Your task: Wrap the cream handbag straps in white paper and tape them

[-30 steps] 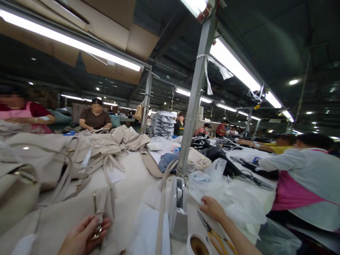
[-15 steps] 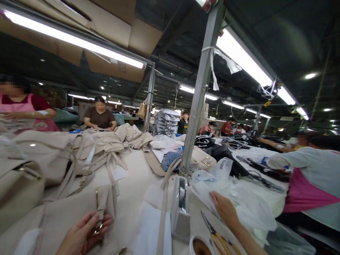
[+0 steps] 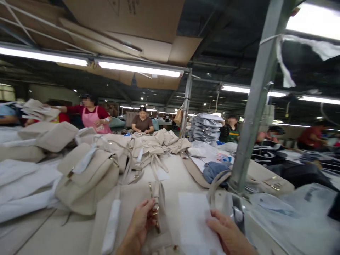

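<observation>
My left hand is closed around a strap end with a gold-coloured buckle, part of a beige handbag lying flat in front of me. To its right, my right hand pinches the edge of a thin white sheet between thumb and fingers. The sheet covers part of a loose beige strap behind it. Just beyond my right hand stands a grey tape dispenser, partly hidden by the hand.
More beige bags are heaped on the left and ahead. A metal post rises from the table on the right, near clear plastic bags and blue cloth. Co-workers stand across the table.
My right hand has come left from the plastic bags and now holds the white sheet. My left hand stays on the buckled strap. The view has swung left; scissors and cup are out of sight.
</observation>
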Demonstrator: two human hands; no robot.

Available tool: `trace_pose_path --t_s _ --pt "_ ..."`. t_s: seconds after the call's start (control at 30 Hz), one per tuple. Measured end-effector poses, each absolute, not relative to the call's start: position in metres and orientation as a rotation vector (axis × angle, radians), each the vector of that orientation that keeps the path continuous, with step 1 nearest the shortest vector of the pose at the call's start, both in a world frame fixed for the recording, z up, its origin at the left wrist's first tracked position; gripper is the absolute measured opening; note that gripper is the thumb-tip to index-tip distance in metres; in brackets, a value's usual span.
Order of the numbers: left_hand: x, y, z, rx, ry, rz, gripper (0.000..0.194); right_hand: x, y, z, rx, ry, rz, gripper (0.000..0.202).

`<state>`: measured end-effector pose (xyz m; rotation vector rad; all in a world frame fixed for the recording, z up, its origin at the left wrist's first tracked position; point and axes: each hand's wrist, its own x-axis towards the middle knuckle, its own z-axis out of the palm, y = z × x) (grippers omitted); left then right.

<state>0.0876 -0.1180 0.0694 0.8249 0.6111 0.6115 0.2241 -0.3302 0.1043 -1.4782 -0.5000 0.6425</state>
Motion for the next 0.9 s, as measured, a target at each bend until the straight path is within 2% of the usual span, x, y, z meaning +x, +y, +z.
trace_pose_path --t_s 0.1,0.2,0.4,0.53,0.73,0.9 --pt "0.085 -0.113 0.069 0.841 0.594 0.675 0.037 0.200 -0.289 0.088 -1.488 -0.584 0.821 0.020" --pt "0.083 -0.114 0.073 0.937 0.611 0.736 0.044 0.188 -0.255 0.075 -1.501 -0.623 0.855 0.020" --pt "0.086 -0.121 0.074 1.211 0.638 0.872 0.039 0.177 -0.206 0.055 -1.204 -0.501 0.875 0.030" --pt "0.089 -0.118 0.065 1.275 0.653 0.881 0.037 0.172 -0.198 0.061 -1.055 -0.429 0.944 0.029" --pt "0.091 -0.115 0.060 1.271 0.666 0.869 0.037 0.174 -0.197 0.084 -1.223 -0.542 1.001 0.044" --pt "0.091 -0.116 0.059 1.271 0.686 0.786 0.039 0.180 -0.188 0.078 -1.284 -0.566 0.935 0.042"
